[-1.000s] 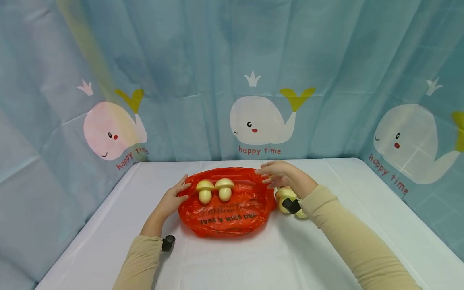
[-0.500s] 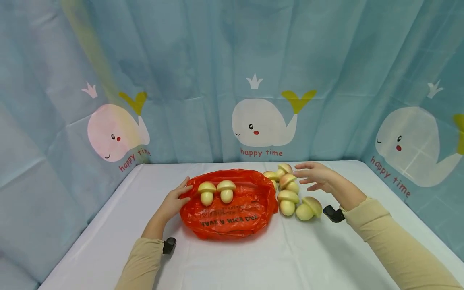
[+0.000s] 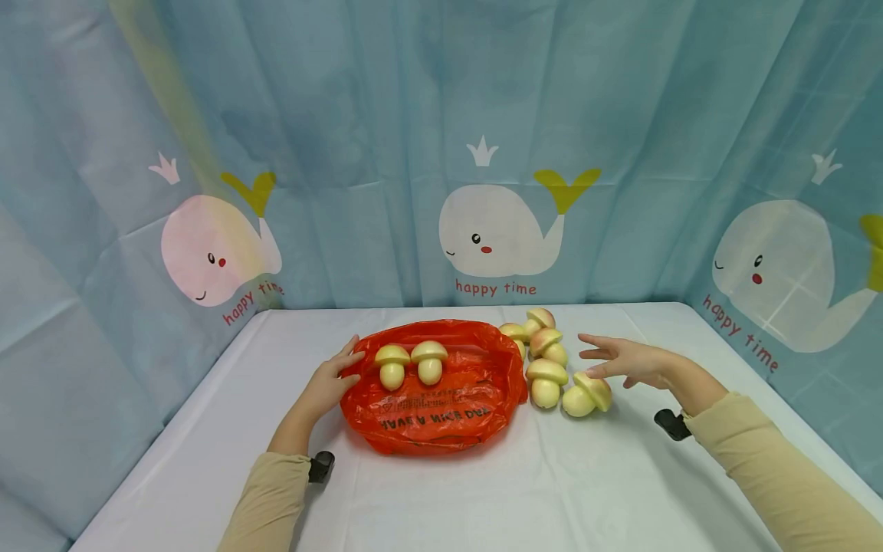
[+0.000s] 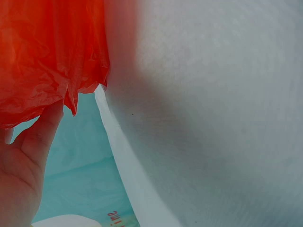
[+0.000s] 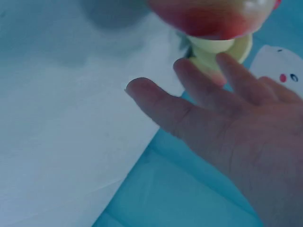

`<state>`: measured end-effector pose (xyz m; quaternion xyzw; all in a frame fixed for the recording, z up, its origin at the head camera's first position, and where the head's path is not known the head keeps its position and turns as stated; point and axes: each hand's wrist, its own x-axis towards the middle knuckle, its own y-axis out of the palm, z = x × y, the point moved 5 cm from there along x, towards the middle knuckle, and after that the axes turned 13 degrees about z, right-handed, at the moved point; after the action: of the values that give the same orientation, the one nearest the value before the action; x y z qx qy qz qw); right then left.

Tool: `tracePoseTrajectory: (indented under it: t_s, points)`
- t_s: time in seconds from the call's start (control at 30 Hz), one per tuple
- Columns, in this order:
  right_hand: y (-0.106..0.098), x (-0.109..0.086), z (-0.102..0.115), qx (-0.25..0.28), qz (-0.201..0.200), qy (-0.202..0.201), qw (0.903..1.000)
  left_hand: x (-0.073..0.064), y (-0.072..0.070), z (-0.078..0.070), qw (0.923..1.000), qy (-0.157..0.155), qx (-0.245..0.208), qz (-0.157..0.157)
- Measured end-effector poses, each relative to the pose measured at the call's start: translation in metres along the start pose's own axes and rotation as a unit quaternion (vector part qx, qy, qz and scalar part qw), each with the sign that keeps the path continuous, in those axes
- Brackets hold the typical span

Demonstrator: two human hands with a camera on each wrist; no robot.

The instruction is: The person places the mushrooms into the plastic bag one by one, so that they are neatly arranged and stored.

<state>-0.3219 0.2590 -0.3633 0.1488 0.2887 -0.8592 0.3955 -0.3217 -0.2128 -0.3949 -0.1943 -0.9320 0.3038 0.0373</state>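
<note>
A red plastic bag [image 3: 441, 414] with dark print lies spread on the table. Two pale yellow toy mushrooms [image 3: 429, 363] are side by side in it. My left hand [image 3: 327, 386] touches the bag's left rim with extended fingers; in the left wrist view the red film hides the fingertips. To the right of the bag sit several more toy mushrooms [image 3: 546, 382], some with a reddish tint. Beside the nearest one [image 3: 587, 394], my right hand [image 3: 638, 362] hovers with spread fingers, holding nothing. In the right wrist view a reddish mushroom cap [image 5: 213, 19] shows beyond the fingers.
A white cloth covers the table [image 3: 441, 498]. Its back and sides are bordered by a blue curtain [image 3: 372, 230] printed with whales. A small black device [image 3: 320, 466] is on the left wrist, and a similar black device [image 3: 672, 424] on the right.
My right hand has moved from the bag's right rim out to the right and toward me, past the loose mushrooms, which now show. My left hand has stayed at the bag's left rim.
</note>
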Motion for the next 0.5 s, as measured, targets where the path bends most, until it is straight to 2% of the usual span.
tracePoseTrajectory:
  t_s: [0.2,0.37,0.5]
  points:
    - [0.005,0.003,-0.015,-0.011,0.041,0.015,0.9990,0.000,0.000,0.001,1.0000,0.002,0.007,-0.001]
    - [0.008,0.003,-0.022,-0.034,0.048,0.025,0.9979,0.000,0.000,0.001,1.0000,-0.002,0.007,-0.001]
    - [0.010,0.003,-0.024,-0.039,0.047,0.017,0.9980,0.001,0.000,0.000,1.0000,-0.004,0.006,0.000]
